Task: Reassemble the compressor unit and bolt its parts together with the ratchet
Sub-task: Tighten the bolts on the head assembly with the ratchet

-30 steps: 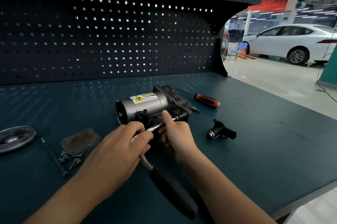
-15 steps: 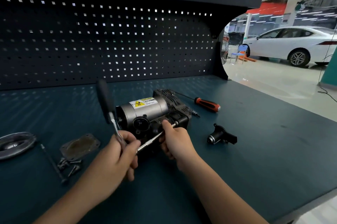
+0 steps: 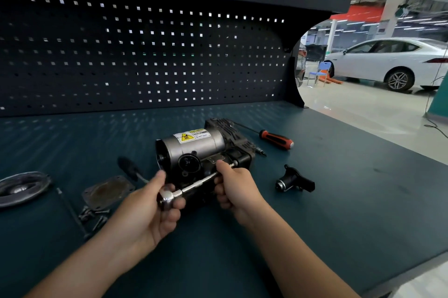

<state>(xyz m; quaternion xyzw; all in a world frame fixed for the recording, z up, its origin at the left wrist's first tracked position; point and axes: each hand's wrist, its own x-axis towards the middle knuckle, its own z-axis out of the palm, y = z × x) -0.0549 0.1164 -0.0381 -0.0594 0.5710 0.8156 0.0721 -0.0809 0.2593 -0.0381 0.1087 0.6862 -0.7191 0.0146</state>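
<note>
The compressor unit (image 3: 196, 147), a grey cylinder with a yellow warning label and a black finned block behind it, lies mid-bench. My left hand (image 3: 150, 213) is shut around the chrome head of the ratchet (image 3: 167, 197); its black handle points back and left of the hand. A chrome extension bar (image 3: 201, 182) runs from the ratchet head up and right into the unit's front. My right hand (image 3: 236, 187) pinches that bar close to the unit. The bolt at the bar's tip is hidden.
A black valve part (image 3: 294, 181) lies to the right. An orange-handled screwdriver (image 3: 276, 139) sits behind the unit. At the left are a metal cover plate (image 3: 108, 192), loose screws (image 3: 93, 217), a long thin rod (image 3: 71, 211) and an oval metal cap (image 3: 23, 190). The pegboard wall (image 3: 145, 55) stands behind.
The ratchet handle has swung from pointing toward me, up past vertical, and now leans back and left. My right hand has stayed on the extension bar.
</note>
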